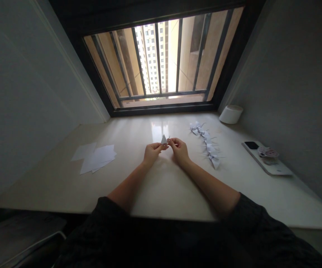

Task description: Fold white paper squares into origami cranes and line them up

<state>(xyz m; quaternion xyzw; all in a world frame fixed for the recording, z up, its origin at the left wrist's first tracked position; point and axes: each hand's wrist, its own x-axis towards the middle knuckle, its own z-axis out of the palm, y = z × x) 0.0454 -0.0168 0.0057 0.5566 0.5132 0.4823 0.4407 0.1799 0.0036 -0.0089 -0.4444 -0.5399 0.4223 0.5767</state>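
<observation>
A small piece of folded white paper (164, 140) with a pointed top is held up in front of me, above the middle of the sill. My left hand (153, 152) pinches its lower edge between thumb and fingers. On its other side, my right hand (179, 149) is closed at a thin pointed part of the same paper. The finer folds are too small to make out. To the right, several folded paper cranes (211, 150) lie in a slanting row. Off to the left lies a loose stack of white paper sheets (98, 158).
A white windowsill counter (116, 197) spreads beneath my arms. A barred window (161, 59) stands behind it. At the right are a white rounded container (230, 114) by the wall and a phone (280, 170) with a round attachment (268, 152) on its back.
</observation>
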